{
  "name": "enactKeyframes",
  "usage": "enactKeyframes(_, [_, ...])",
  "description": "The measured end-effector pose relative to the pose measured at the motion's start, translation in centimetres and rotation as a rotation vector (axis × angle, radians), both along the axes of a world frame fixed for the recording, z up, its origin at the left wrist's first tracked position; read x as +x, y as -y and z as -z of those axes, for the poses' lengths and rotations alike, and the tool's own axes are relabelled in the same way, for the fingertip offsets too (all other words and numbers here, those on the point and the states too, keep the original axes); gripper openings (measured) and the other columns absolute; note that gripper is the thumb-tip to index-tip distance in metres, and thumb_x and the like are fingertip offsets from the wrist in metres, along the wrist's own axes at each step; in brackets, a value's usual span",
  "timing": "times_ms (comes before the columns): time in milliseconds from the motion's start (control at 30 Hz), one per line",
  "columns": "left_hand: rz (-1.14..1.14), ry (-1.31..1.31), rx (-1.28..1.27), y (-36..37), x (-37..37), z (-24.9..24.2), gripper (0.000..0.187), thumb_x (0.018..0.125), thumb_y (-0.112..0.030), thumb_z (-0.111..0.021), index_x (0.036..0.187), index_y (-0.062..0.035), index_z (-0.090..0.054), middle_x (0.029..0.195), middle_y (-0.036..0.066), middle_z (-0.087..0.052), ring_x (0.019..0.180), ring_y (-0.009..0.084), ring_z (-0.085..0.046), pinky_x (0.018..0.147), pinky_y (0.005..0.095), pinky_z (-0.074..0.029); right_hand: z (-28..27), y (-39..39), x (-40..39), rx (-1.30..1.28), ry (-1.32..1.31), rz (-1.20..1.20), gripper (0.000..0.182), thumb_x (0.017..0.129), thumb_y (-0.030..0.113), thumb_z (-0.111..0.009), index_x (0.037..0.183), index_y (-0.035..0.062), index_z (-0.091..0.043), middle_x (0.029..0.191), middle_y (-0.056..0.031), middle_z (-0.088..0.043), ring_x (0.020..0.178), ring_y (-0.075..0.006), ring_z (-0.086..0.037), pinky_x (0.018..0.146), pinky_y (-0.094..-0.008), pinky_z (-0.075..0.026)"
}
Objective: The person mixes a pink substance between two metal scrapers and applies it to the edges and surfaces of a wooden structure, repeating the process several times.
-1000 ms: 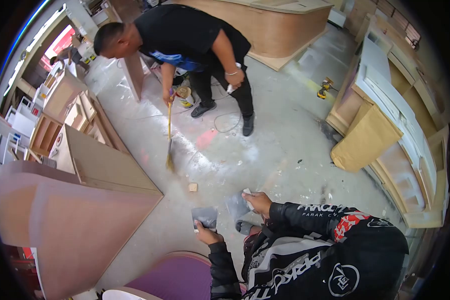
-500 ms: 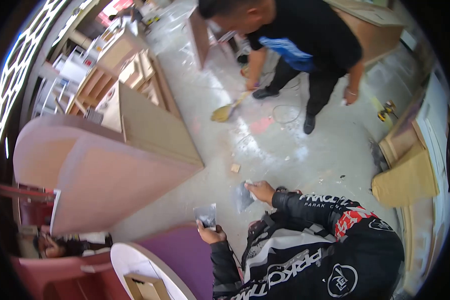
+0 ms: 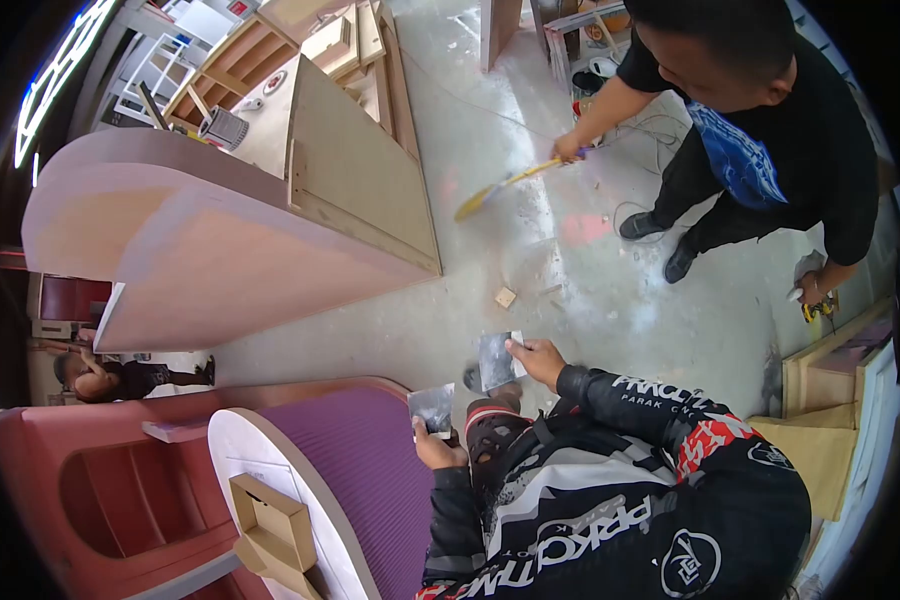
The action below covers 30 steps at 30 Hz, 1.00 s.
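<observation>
My left hand (image 3: 440, 448) pinches a small dark grey square of sandpaper (image 3: 432, 408) with pale smudges on its face. In my right hand (image 3: 538, 362) is a second dark grey square of sandpaper (image 3: 494, 362), its white edge showing near the thumb. The two squares are held apart, in front of my legs and above the floor. Neither touches any furniture. Below and left of my left hand lies a purple ribbed surface (image 3: 370, 490).
A co-worker (image 3: 760, 150) sweeps with a yellow broom (image 3: 490, 195). A large curved panel (image 3: 210, 260) stands left. A white oval board (image 3: 255, 450) carries an open cardboard box (image 3: 270, 525). A wood scrap (image 3: 505, 297) lies on the floor; a yellow drill (image 3: 818, 310) is at right.
My view has shifted, so the furniture and co-worker appear displaced. The broom has swung, and the right-hand square is now more upright and turned to face me. Both hands keep their squares.
</observation>
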<state>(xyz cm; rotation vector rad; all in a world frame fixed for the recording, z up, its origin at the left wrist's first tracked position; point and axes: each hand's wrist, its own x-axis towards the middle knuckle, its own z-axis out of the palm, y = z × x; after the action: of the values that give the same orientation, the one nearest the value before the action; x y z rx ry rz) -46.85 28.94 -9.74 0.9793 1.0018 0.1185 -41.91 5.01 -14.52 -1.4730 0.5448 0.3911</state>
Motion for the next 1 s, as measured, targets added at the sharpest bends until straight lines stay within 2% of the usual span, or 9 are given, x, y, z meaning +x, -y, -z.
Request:
enactKeyframes(100, [0.043, 0.043, -0.078, -0.4, 3.6, -1.0, 0.021, 0.096, -0.034, -0.055, 0.102, -0.0140, -0.056, 0.081, -0.002, -0.059, 0.060, 0.0132, -0.057, 0.047, 0.0253, -0.042, -0.6, -0.2, 1.8, -0.120, -0.052, -0.131, 0.047, 0.092, 0.042, -0.062, 0.084, -0.0037, -0.070, 0.068, -0.0009, -0.059, 0.066, -0.0097, -0.050, 0.062, -0.0300, -0.043])
enactKeyframes(267, [0.090, 0.093, -0.184, -4.0, 12.1, 0.6, 0.020, 0.097, -0.036, -0.053, 0.093, -0.0166, -0.057, 0.071, -0.002, -0.059, 0.055, 0.0125, -0.054, 0.046, 0.0242, -0.039, 1.8, -4.3, 5.7, -0.144, 0.053, 0.103, 0.046, 0.089, 0.041, -0.065, 0.074, -0.0022, -0.068, 0.058, -0.0067, -0.056, 0.058, -0.0118, -0.049, 0.057, -0.0350, -0.041])
enactKeyframes(400, [0.043, 0.148, -0.225, -5.0, 18.9, -4.5, 0.022, 0.096, -0.038, -0.055, 0.091, -0.0167, -0.057, 0.068, -0.003, -0.057, 0.052, 0.0112, -0.052, 0.046, 0.0240, -0.038, -0.5, -7.6, 10.9, -0.109, 0.078, 0.162, 0.043, 0.089, 0.040, -0.065, 0.076, -0.0007, -0.070, 0.061, -0.0046, -0.058, 0.061, -0.0099, -0.049, 0.056, -0.0328, -0.041])
enactKeyframes(567, [0.192, 0.243, -0.199, -7.8, 24.9, -5.1, 0.022, 0.096, -0.037, -0.055, 0.089, -0.0158, -0.056, 0.065, -0.003, -0.054, 0.050, 0.0099, -0.050, 0.046, 0.0222, -0.037, -0.8, -12.3, 17.3, -0.164, 0.120, 0.178, 0.041, 0.091, 0.039, -0.064, 0.082, -0.0001, -0.070, 0.061, -0.0035, -0.059, 0.060, -0.0091, -0.052, 0.054, -0.0314, -0.041])
enactKeyframes(667, [0.208, 0.296, -0.244, -8.3, 25.6, -4.6, 0.023, 0.095, -0.038, -0.055, 0.091, -0.0154, -0.057, 0.065, -0.004, -0.054, 0.052, 0.0087, -0.051, 0.047, 0.0217, -0.037, -3.7, -12.8, 17.5, -0.068, 0.144, 0.381, 0.042, 0.091, 0.040, -0.064, 0.083, -0.0010, -0.070, 0.059, -0.0028, -0.059, 0.059, -0.0093, -0.054, 0.051, -0.0308, -0.041])
enactKeyframes(767, [0.258, 0.350, -0.182, -7.4, 25.8, -5.8, 0.024, 0.095, -0.039, -0.055, 0.096, -0.0159, -0.059, 0.074, -0.003, -0.057, 0.061, 0.0087, -0.054, 0.051, 0.0226, -0.037, -5.3, -12.4, 18.7, 0.107, 0.065, 0.350, 0.044, 0.090, 0.041, -0.064, 0.087, -0.0024, -0.070, 0.064, -0.0034, -0.060, 0.058, -0.0097, -0.055, 0.048, -0.0294, -0.040])
enactKeyframes(833, [0.176, 0.209, -0.002, -6.4, 26.0, -7.6, 0.023, 0.095, -0.039, -0.056, 0.101, -0.0168, -0.060, 0.082, -0.002, -0.057, 0.069, 0.0101, -0.054, 0.057, 0.0248, -0.040, -6.5, -12.6, 19.1, 0.206, 0.092, 0.519, 0.042, 0.091, 0.040, -0.064, 0.092, -0.0020, -0.069, 0.067, -0.0028, -0.059, 0.055, -0.0099, -0.053, 0.045, -0.0269, -0.039])
enactKeyframes(867, [0.276, 0.284, 0.011, -7.5, 26.5, -6.1, 0.028, 0.095, -0.036, -0.057, 0.107, -0.0107, -0.060, 0.093, 0.001, -0.059, 0.080, 0.0137, -0.057, 0.068, 0.0297, -0.046, -5.8, -12.3, 19.7, 0.268, 0.074, 0.526, 0.039, 0.092, 0.038, -0.063, 0.096, -0.0005, -0.068, 0.067, -0.0001, -0.053, 0.052, -0.0093, -0.048, 0.044, -0.0255, -0.039])
enactKeyframes(1000, [0.435, 0.460, 0.053, -6.5, 27.9, -6.0, 0.039, 0.096, -0.031, -0.059, 0.108, 0.0066, -0.059, 0.103, 0.008, -0.062, 0.092, 0.0183, -0.061, 0.081, 0.0338, -0.048, -4.7, -11.5, 20.7, 0.358, 0.046, 0.644, 0.036, 0.093, 0.037, -0.062, 0.101, 0.0023, -0.066, 0.066, 0.0018, -0.047, 0.050, -0.0091, -0.045, 0.043, -0.0255, -0.037])
